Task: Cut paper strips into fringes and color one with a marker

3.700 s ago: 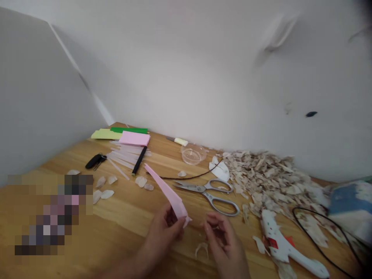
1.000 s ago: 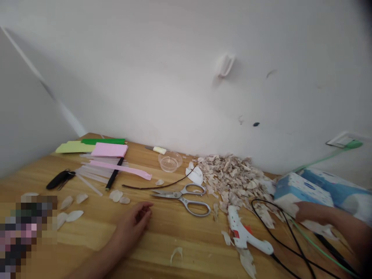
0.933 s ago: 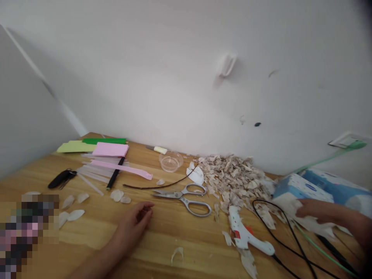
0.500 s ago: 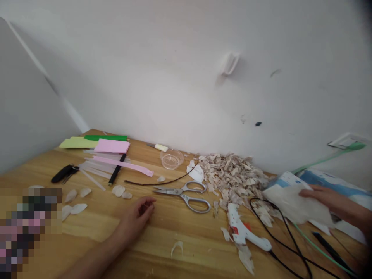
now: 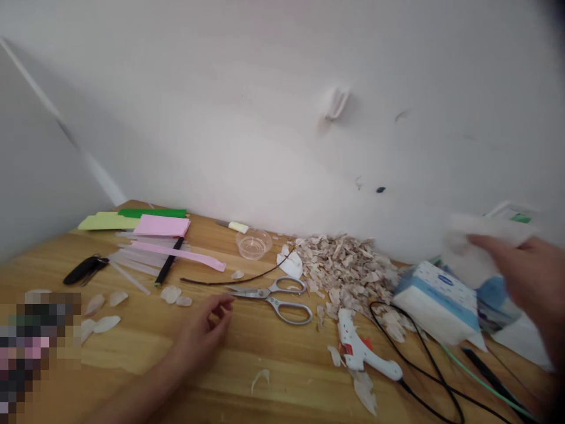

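My left hand (image 5: 205, 330) rests on the wooden table, fingers loosely curled with a gap to the thumb and nothing in it. Just beyond its fingertips lie the metal scissors (image 5: 269, 295), blades pointing left. At the right, my right hand (image 5: 525, 271) is raised and pinches a thin white tissue (image 5: 472, 244), smeared by motion. Below that hand stands a blue and white tissue pack (image 5: 441, 303). Left of the pack is a heap of dry, pale petal-like flakes (image 5: 344, 265). A white hot glue gun (image 5: 364, 353) lies in front of the heap.
Pink paper (image 5: 161, 225), green paper (image 5: 152, 213) and translucent sticks (image 5: 136, 259) lie back left, with a black rod (image 5: 169, 262) and keys (image 5: 83, 270). A clear cup (image 5: 253, 244), a knife (image 5: 238, 227) and a thin brown twig (image 5: 238, 280) are mid-table. Black cable (image 5: 436, 365) loops at the right.
My right hand has lifted the tissue up off the tissue pack, which now shows. My left hand stays about where it was on the table. The view has shifted slightly.
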{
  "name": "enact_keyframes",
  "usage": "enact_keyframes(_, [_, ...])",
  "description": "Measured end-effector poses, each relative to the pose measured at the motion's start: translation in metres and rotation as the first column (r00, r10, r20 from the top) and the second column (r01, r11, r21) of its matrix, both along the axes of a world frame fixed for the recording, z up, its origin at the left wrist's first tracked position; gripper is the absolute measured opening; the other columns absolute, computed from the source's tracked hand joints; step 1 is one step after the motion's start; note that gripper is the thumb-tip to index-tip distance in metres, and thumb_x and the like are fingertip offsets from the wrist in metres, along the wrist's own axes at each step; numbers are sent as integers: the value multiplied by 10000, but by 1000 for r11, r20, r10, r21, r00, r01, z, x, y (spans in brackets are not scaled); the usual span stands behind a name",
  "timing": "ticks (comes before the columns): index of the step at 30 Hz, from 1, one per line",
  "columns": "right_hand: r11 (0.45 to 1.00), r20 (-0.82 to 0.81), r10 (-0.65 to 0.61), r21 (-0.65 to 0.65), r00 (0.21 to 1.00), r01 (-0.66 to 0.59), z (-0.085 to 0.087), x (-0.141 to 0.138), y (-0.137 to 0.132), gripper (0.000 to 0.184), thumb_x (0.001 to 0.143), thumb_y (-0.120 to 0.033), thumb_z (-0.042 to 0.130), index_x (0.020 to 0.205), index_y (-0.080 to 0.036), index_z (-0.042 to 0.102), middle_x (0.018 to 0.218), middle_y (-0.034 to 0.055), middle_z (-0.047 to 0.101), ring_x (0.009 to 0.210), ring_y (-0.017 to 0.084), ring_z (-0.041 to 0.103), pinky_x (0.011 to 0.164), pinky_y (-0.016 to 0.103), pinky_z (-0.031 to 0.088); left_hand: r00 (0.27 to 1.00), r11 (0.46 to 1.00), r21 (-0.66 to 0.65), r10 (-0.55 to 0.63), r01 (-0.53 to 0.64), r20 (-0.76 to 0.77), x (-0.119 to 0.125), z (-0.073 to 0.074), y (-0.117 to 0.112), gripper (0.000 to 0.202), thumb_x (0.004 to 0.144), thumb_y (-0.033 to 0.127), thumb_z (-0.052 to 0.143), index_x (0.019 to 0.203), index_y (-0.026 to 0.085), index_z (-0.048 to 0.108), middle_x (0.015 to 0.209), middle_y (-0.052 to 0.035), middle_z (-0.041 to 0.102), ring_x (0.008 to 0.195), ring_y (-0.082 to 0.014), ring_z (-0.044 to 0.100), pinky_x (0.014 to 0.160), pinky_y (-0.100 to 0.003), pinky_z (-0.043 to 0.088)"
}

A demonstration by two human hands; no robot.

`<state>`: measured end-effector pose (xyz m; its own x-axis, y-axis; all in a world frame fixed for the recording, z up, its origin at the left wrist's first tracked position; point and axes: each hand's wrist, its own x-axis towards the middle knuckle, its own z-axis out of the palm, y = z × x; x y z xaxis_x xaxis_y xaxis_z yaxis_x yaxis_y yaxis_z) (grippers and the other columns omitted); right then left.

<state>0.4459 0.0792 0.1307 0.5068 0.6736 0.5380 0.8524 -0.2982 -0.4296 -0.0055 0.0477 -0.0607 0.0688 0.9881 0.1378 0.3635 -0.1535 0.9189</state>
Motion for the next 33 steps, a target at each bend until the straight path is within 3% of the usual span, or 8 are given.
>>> enact_keyframes(3, [878,-131,436,-157,891,-453,-25,-99,-26,232,739,-336,587,815,-127,649,711,100,679,603,226,633,481,304,498,986,964,258,-21,64,-167,3,29,-9,499,721,197,575,1207,252,478,1231,-83,497,1159,-256,461,938,-426,422])
enact_keyframes(4, [754,6,650,-133,760,-643,-37,-132,-38,217,765,-315,559,870,-145,643,770,86,689,657,219,646,525,307,528,961,916,380,-18,126,-277,4,39,-12,597,718,158,575,1281,250,400,1322,-102,415,1239,-278,376,994,-474,357])
enact_keyframes(6, [320,254,934,-285,250,-904,-60,-188,-60,247,832,-170,444,1018,-167,607,1017,68,662,943,207,619,800,347,535,879,793,533,-7,295,-477,3,55,-18,679,718,106,569,1338,241,326,1415,-122,294,1326,-312,219,1040,-528,267])
enact_keyframes(8, [173,459,888,-301,17,-938,-81,-224,-78,230,872,-104,403,847,-167,623,1001,28,669,1056,203,564,935,367,470,792,696,577,21,427,-611,-1,62,-23,657,726,60,529,1334,227,343,1412,-130,322,1337,-318,198,1053,-574,194])
enact_keyframes(13, [145,505,863,-278,-16,-950,-128,-233,-87,207,887,-81,418,865,-129,619,1091,38,631,1165,222,468,1013,392,400,671,602,501,-78,621,-738,-28,39,-34,315,838,81,449,1100,214,561,1184,-69,615,1198,-214,464,1079,-499,218])
enact_keyframes(19, [197,417,908,-336,43,-921,-170,-211,-84,266,909,-94,368,998,-110,618,1117,47,623,1137,254,475,892,433,493,664,607,479,-109,634,-740,-43,5,-52,259,874,90,404,944,204,626,969,-46,713,932,-167,640,998,-387,392])
enact_keyframes(25, [326,355,910,-298,213,-897,-177,-218,-103,324,909,-100,326,1065,-115,609,1091,78,629,952,229,551,738,376,537,619,644,420,-106,639,-778,-38,7,-61,283,795,46,391,854,178,634,885,-68,719,774,-186,661,770,-326,519])
enact_keyframes(33, [265,159,957,-143,242,-953,-181,-228,-107,264,851,-58,389,918,-136,631,908,64,667,854,192,559,719,311,523,587,773,263,-168,577,-792,-31,12,-65,274,741,32,430,821,177,648,853,-58,712,674,-195,660,570,-276,510])
